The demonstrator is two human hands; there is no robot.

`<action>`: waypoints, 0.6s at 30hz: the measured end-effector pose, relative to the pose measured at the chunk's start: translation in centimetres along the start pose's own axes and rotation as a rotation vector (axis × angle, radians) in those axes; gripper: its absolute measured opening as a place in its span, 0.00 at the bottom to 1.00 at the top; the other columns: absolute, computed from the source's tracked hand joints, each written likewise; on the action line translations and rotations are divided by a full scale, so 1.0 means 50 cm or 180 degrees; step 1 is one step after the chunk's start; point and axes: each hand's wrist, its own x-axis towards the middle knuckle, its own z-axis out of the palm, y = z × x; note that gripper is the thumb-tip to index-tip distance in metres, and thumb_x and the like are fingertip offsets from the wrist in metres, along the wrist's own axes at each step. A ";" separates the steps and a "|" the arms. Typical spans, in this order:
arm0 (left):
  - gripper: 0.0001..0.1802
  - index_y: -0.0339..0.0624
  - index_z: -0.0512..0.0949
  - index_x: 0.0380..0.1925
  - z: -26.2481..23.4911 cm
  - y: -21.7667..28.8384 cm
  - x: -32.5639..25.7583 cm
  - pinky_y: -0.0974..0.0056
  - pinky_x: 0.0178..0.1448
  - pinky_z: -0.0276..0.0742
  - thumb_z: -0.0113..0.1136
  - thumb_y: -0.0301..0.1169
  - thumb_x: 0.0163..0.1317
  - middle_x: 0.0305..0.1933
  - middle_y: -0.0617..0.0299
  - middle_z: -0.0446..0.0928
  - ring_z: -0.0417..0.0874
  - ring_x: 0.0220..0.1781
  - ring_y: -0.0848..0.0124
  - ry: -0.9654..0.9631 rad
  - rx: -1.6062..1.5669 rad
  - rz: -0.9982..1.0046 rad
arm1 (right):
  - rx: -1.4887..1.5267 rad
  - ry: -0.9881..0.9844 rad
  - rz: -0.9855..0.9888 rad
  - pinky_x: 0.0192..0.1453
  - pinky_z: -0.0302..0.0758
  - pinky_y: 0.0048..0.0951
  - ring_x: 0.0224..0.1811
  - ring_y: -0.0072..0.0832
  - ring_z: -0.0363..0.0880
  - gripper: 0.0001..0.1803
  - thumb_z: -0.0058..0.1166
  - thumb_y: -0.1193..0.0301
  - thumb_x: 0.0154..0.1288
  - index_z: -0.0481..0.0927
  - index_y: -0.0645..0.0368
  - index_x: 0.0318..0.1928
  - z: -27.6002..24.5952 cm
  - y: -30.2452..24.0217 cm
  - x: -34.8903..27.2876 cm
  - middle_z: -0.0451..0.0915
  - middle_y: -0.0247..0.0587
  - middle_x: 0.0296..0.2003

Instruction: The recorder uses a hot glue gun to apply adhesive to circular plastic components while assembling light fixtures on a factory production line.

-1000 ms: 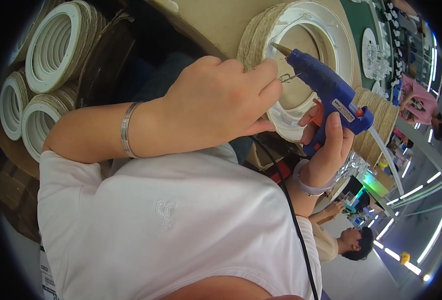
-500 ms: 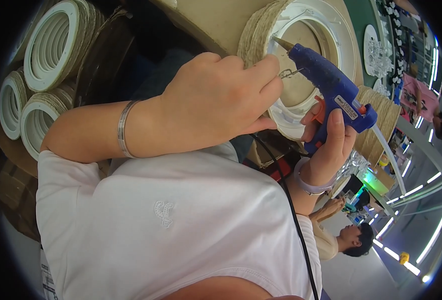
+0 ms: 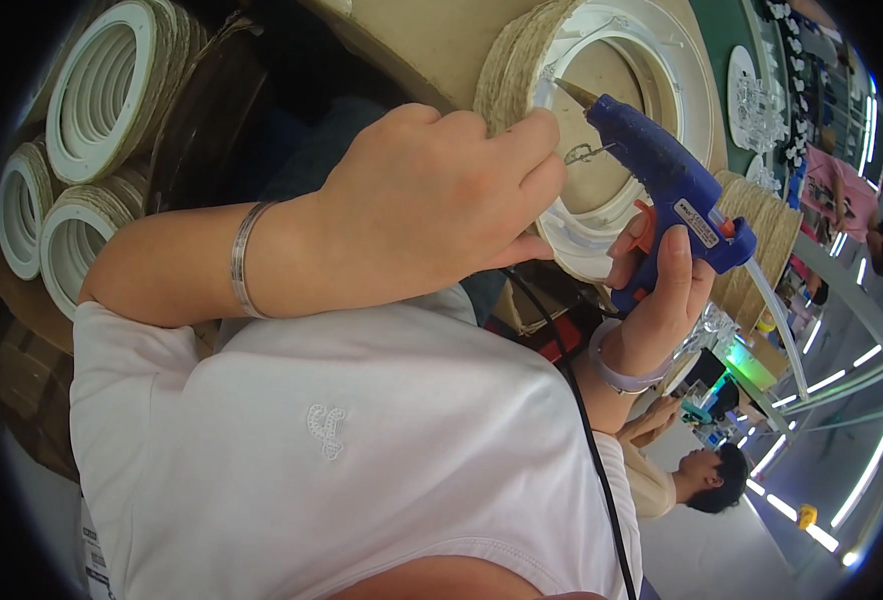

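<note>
My right hand (image 3: 667,275) is wrapped round the handle of a blue hot glue gun (image 3: 657,160), with fingers at its orange trigger. A pale glue stick (image 3: 774,310) trails from the gun's rear. The nozzle points at the inner rim of a white ring with a rope-wrapped side (image 3: 697,90); whether the tip touches it I cannot tell. Bits of clear glue show along that rim. My left hand (image 3: 452,190) is closed at the ring's near-left edge, its bent fingers and thumb on the rim. Its fingertips are partly hidden.
Stacks of similar rope-sided white rings (image 3: 102,90) stand at the left. A black cable (image 3: 587,430) runs down past my shirt. Clear plastic parts (image 3: 757,110) lie on the green surface at upper right. Another person (image 3: 707,480) sits at lower right.
The glue gun has shifted slightly right and down, its nozzle tip drawing a little along or off the rim. My left hand stays almost in place.
</note>
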 end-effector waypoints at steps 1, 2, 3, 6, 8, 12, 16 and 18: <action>0.23 0.42 0.70 0.28 -0.001 0.000 0.000 0.72 0.24 0.65 0.61 0.48 0.41 0.44 0.61 0.72 0.69 0.20 0.75 -0.0027 0.0019 0.0001 | -0.0001 -0.0002 0.0001 0.14 0.57 0.15 0.12 0.19 0.63 0.19 0.47 0.62 0.58 0.72 0.69 0.38 -0.002 0.001 0.001 0.74 0.41 0.19; 0.23 0.42 0.70 0.28 -0.001 0.000 0.001 0.72 0.24 0.65 0.61 0.48 0.41 0.44 0.61 0.72 0.69 0.20 0.75 -0.0028 0.0019 0.0000 | 0.0042 -0.0028 0.0009 0.14 0.57 0.15 0.11 0.19 0.63 0.19 0.47 0.62 0.58 0.72 0.69 0.38 -0.005 0.004 0.001 0.74 0.41 0.19; 0.23 0.42 0.70 0.28 -0.001 0.001 0.001 0.72 0.24 0.65 0.61 0.48 0.41 0.44 0.61 0.72 0.69 0.20 0.75 -0.0020 -0.0008 -0.0002 | 0.0084 -0.0053 0.0016 0.14 0.57 0.16 0.11 0.19 0.63 0.18 0.47 0.62 0.58 0.72 0.69 0.38 -0.007 0.005 0.002 0.74 0.41 0.19; 0.23 0.42 0.70 0.28 -0.001 0.001 0.002 0.72 0.24 0.65 0.61 0.48 0.40 0.44 0.61 0.72 0.69 0.20 0.75 -0.0019 -0.0016 -0.0003 | 0.0030 0.0096 0.0049 0.14 0.57 0.16 0.11 0.19 0.63 0.18 0.47 0.63 0.58 0.72 0.69 0.37 -0.001 0.000 0.000 0.74 0.41 0.19; 0.23 0.42 0.70 0.28 0.000 0.002 0.002 0.72 0.24 0.65 0.61 0.48 0.40 0.44 0.61 0.72 0.69 0.20 0.75 -0.0022 0.0001 -0.0017 | 0.0032 0.0029 0.0061 0.14 0.57 0.16 0.11 0.20 0.64 0.18 0.47 0.63 0.58 0.72 0.69 0.37 -0.008 0.003 0.003 0.74 0.41 0.19; 0.23 0.42 0.70 0.28 0.001 0.000 0.003 0.71 0.24 0.65 0.61 0.48 0.40 0.44 0.62 0.72 0.69 0.20 0.75 0.0060 -0.0065 -0.0010 | 0.0047 0.0137 0.0081 0.14 0.58 0.16 0.12 0.20 0.64 0.18 0.47 0.63 0.58 0.72 0.69 0.36 -0.005 0.002 0.001 0.74 0.42 0.19; 0.23 0.42 0.70 0.28 0.000 0.000 0.001 0.71 0.24 0.65 0.61 0.48 0.40 0.44 0.62 0.71 0.68 0.20 0.75 0.0065 -0.0092 -0.0013 | 0.0076 0.0095 0.0120 0.14 0.58 0.16 0.12 0.20 0.65 0.18 0.47 0.63 0.58 0.72 0.69 0.37 -0.002 0.000 0.000 0.74 0.42 0.19; 0.23 0.41 0.70 0.29 -0.001 -0.001 -0.002 0.71 0.24 0.65 0.61 0.48 0.40 0.44 0.61 0.71 0.68 0.20 0.74 0.0058 -0.0081 -0.0009 | 0.0043 0.0279 0.0040 0.15 0.58 0.16 0.13 0.20 0.65 0.18 0.47 0.63 0.58 0.72 0.69 0.38 0.009 -0.003 -0.003 0.74 0.42 0.20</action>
